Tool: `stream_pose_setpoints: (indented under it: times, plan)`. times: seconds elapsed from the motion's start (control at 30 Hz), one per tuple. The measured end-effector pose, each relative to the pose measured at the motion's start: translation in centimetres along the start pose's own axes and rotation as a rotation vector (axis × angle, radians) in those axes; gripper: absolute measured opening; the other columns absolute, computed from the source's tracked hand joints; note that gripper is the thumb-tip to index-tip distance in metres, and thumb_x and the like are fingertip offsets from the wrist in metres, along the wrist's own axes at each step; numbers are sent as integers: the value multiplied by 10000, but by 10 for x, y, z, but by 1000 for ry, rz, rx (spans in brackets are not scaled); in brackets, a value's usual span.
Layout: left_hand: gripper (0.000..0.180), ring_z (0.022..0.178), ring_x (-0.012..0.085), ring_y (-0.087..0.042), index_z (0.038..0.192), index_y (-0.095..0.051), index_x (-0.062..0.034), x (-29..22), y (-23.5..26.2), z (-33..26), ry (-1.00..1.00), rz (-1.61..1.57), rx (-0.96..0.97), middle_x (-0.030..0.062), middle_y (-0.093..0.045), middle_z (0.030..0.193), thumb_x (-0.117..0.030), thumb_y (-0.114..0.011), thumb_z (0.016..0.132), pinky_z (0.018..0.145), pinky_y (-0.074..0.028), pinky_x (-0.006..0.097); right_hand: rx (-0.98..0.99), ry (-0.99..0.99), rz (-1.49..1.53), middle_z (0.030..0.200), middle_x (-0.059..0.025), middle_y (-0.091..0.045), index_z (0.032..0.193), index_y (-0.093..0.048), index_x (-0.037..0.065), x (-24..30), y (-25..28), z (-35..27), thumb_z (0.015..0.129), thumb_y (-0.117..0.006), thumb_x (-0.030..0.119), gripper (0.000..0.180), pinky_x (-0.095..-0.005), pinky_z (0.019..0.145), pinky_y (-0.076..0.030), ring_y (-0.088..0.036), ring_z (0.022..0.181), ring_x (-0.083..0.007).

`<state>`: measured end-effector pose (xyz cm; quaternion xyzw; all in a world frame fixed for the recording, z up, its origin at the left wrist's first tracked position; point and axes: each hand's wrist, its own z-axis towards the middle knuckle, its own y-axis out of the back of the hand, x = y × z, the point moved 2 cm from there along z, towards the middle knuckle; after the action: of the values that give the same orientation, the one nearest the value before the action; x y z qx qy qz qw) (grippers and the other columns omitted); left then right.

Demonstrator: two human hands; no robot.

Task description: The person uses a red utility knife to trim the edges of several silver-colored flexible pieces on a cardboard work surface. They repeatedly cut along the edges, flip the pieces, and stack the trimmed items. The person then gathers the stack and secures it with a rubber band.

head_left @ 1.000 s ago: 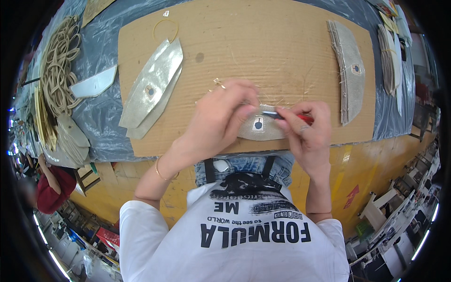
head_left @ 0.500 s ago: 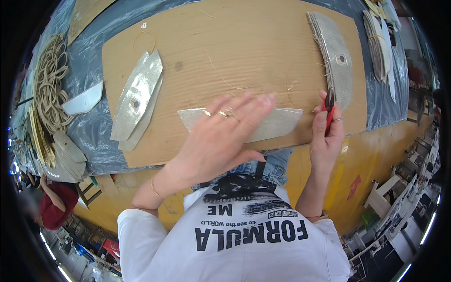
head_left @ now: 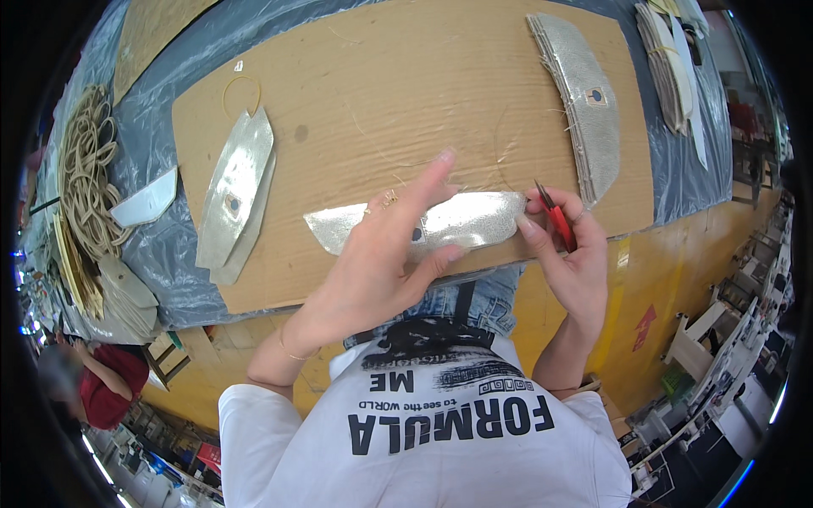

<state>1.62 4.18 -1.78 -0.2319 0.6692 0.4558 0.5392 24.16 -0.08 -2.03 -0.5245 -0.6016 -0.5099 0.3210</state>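
Note:
A curved, shiny silver-gold panel [head_left: 474,220] with a small dark emblem lies near the cardboard's front edge. Across its left part is my left hand [head_left: 394,229], fingers and thumb apart, covering some of the emblem. At the panel's right end, my right hand [head_left: 572,245] pinches the corner with thumb and fingertip. The same hand holds red-handled thread snips [head_left: 556,218], blades pointing up and away. Loose threads show on the cardboard [head_left: 406,102] beyond the panel.
A stack of similar panels [head_left: 584,102] lies at the far right, with frayed threads along its left edge. At left are two overlapping panels [head_left: 233,195], a yellow ring [head_left: 241,96], a white template [head_left: 146,197] and coiled beige cord [head_left: 86,161]. Another person [head_left: 110,385] is at lower left.
My right hand has moved left from the stack to the panel's right end, still with the snips. The panel's near-hand face now shows shiny with an emblem. My left hand's fingers have shifted left.

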Motion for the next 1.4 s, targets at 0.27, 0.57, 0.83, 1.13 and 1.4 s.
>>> stream_pose_setpoints:
  times: [0.27,0.57,0.83,1.13,1.4]
  plan:
    - [272,917,160,-672,1236,-608,22,4,5,-12,12,-21,-380,123,-707,1026,-56,-608,976,794,-504,277,-25,84,-192,999,-42,-654,1171,-642,24,0,-1,1,819,-757,53,371,-235,706,-429,-582,874,-110]
    - [164,981,156,-672,1090,-654,58,4,116,-61,-133,207,-1478,119,-711,1094,-61,-623,980,873,-531,278,-60,112,-322,1038,-97,-602,1150,-637,-3,8,-3,0,824,-766,103,366,-308,761,-483,-604,902,-197]
    - [289,1069,262,-680,1103,-726,-56,6,66,-47,-101,535,-449,151,-703,1185,-21,-745,817,891,-519,347,-17,342,-541,1171,-135,-500,1368,-573,30,26,-22,-10,869,-716,61,520,-335,809,-492,-551,904,-209]
    - [162,967,216,-659,954,-654,-100,17,37,-16,-261,714,-106,27,-674,1125,-183,-724,834,769,-491,346,115,577,-645,1014,-82,-560,1305,-659,88,30,-49,-3,794,-770,59,524,-318,696,-471,-539,806,-215]
    - [149,915,245,-637,944,-618,-99,17,19,-20,-157,394,-170,29,-643,1119,-149,-713,839,735,-467,350,185,511,-588,960,-60,-538,1268,-688,103,33,-55,-1,782,-775,49,496,-317,668,-460,-517,767,-196]
